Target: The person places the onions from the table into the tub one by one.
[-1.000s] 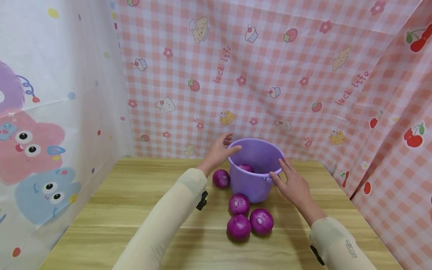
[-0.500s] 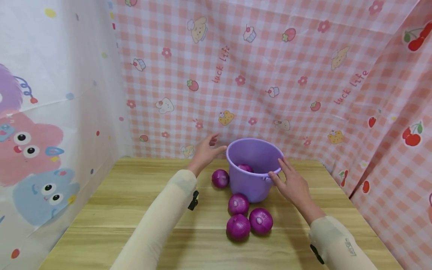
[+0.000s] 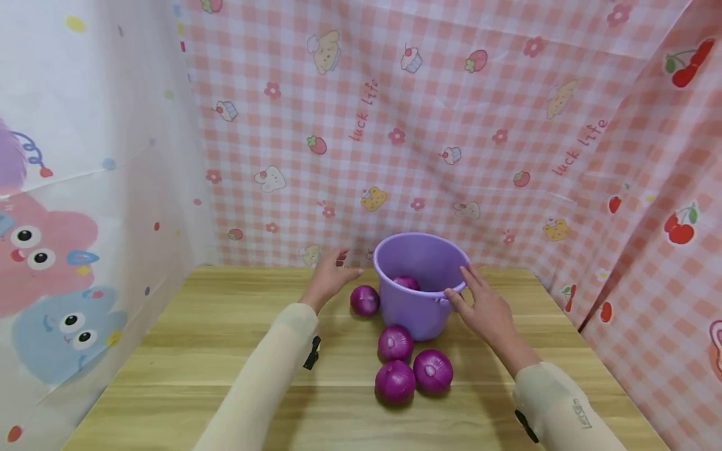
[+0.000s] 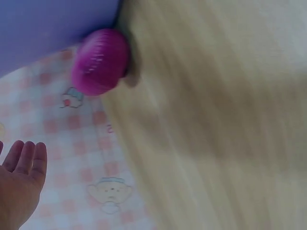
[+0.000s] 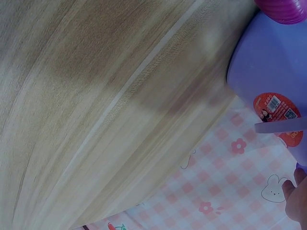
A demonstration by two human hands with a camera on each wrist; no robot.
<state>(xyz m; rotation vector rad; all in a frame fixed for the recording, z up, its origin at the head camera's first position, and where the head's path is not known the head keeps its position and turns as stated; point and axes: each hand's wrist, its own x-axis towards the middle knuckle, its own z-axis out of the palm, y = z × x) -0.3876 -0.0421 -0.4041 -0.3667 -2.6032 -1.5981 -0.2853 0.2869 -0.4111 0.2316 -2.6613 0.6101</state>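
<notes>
A purple bucket [image 3: 414, 313] stands upright on the table, with a red onion [image 3: 407, 283] partly visible inside. My right hand [image 3: 489, 313] rests on its right rim, fingers extended and the thumb apart from them. Left of the bucket, my left hand [image 3: 331, 279] is in the air with fingers spread and nothing held. The nearest thing to it is a red onion [image 3: 365, 300] beside the bucket; in the left wrist view this onion [image 4: 100, 62] sits beyond the fingertips. Three more red onions, a rear one [image 3: 395, 343], a front one [image 3: 395, 382] and a right one [image 3: 433, 371], cluster before the bucket.
The wooden table [image 3: 225, 351] reaches back to a pink checked cloth [image 3: 338, 188] hanging behind it. A white printed cloth [image 3: 141, 207] hangs at the left. The bucket's handle [image 5: 283, 126] crosses a red sticker [image 5: 268, 106] on its side.
My left hand has come off the bucket's left rim and moved left and down toward the table. The right hand stays at the rim. Bucket and onions keep their places.
</notes>
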